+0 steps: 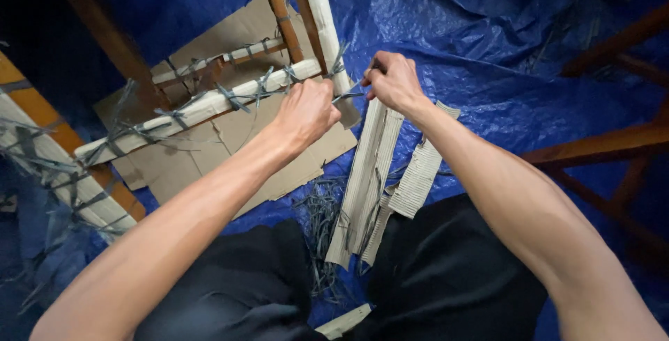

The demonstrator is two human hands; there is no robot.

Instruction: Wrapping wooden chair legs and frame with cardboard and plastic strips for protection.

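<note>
Head view, one moment. I see both hands meeting at the centre top of the frame, over the corner of a wooden frame point(209, 104) whose pale rail runs from the left edge up to the centre.

Left hand point(306, 112): fingers clenched, pinching one end of a grey strap point(348, 95) right beside the rail corner. Right hand point(394, 82): fingers closed on the other end of the same strap, just to the right. Strap looks taut between them; my judgement is that the two-handed hold keeps tension on it where it wraps the joint. Several more grey ties point(230, 96) already sit knotted along the rail, ends sticking up.

Under the frame, a flat brown cardboard sheet point(230, 153), left of centre, probably as padding between wood and floor. Below the right hand, strips of corrugated cardboard point(369, 174) lie lengthwise toward the lower centre, within easy reach. Loose grey strap offcuts point(322, 222) are heaped beside them.

Everything rests on a blue tarpaulin point(488, 41) covering the floor. No labels or printing visible on any cardboard. Dark wooden rails point(592, 142) at right edge.
</note>
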